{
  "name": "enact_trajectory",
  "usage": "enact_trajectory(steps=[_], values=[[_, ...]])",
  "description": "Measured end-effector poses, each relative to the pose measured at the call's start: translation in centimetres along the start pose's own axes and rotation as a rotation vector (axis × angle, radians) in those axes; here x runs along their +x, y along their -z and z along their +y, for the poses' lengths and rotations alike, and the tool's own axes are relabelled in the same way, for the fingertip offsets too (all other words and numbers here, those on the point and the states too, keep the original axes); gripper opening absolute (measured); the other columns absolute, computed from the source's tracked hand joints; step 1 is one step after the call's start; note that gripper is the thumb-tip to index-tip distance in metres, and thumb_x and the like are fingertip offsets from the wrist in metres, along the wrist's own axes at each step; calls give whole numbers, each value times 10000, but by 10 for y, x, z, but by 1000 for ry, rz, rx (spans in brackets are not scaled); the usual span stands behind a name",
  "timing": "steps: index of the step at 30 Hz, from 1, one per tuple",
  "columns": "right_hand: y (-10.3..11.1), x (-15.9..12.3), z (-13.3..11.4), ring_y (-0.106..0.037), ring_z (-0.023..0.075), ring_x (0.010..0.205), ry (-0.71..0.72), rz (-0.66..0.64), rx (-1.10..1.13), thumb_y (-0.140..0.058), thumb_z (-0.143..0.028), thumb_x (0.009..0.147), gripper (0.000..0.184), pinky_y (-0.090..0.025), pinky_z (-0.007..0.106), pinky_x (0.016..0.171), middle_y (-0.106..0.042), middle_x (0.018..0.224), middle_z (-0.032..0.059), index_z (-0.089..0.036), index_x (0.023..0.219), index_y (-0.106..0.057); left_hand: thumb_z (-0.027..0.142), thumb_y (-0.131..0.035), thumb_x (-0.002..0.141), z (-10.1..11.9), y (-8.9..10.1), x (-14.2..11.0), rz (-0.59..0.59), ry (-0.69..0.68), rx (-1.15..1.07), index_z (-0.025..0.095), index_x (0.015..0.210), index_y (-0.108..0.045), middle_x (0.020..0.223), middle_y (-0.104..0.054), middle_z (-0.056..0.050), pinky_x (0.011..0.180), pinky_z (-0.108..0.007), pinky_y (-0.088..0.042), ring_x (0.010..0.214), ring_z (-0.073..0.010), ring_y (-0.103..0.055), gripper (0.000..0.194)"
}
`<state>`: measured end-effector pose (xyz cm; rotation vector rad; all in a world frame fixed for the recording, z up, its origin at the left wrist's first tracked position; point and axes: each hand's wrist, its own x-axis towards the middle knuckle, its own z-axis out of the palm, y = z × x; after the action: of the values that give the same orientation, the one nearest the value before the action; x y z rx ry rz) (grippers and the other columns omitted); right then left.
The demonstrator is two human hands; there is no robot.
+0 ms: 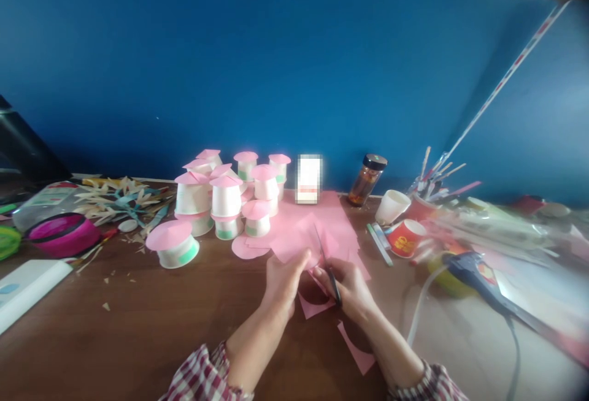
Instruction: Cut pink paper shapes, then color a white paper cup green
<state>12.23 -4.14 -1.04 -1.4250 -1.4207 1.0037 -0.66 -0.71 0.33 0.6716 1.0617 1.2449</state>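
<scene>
My left hand (285,278) pinches a piece of pink paper (294,243) between thumb and fingers, low over the table. Beside it, my right hand (348,284) is closed round the dark handles of a pair of scissors (335,287), whose blades point up and away across the paper. Pink offcuts with curved edges, one a longer strip (356,352), lie under and near my right hand. Behind the hands, more pink sheets (338,208) are spread flat. To the left stand several white paper cups with pink paper cone tops (193,195), some stacked in two tiers.
A lidded jar (367,180), a white cup (392,206) and a red cup (407,238) stand at the right, near a glue gun (478,275) with its cord. Leftward are a magenta bowl (64,235), a white box (30,287) and paper scraps. A blue partition (294,70) closes the back.
</scene>
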Motion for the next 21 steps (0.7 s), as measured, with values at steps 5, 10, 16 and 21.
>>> enact_trajectory(steps=[5,10,16,21], values=[[0,0,-2,-404,97,489,16,9,-45,-654,-406,774,297,-298,199,442,-451,531,-38,-137,673,-578,262,-767,584,2,0,-1,-11,-5,-24,79,759,-694,710,-709,-116,604,-320,-509,660,-236,-659,264],[0,-1,-4,-401,97,491,12,15,-36,-656,-406,772,302,-300,203,443,-445,531,-36,-132,674,-578,283,-760,615,2,-1,-2,-42,24,-66,71,827,-683,740,-707,-127,622,-338,-516,666,-237,-662,309],[-3,0,-1,-431,106,500,11,17,-35,-667,-423,760,307,-327,205,450,-464,538,-35,-130,700,-594,283,-770,608,0,-3,-3,-13,11,-68,60,842,-685,751,-708,-133,624,-347,-524,671,-244,-664,334],[-4,0,1,-451,107,499,-4,-5,40,-673,-438,756,320,-340,204,443,-481,546,-33,-130,721,-589,274,-772,595,-2,-3,-1,4,21,-57,61,817,-695,729,-710,-130,610,-339,-524,676,-256,-669,318]])
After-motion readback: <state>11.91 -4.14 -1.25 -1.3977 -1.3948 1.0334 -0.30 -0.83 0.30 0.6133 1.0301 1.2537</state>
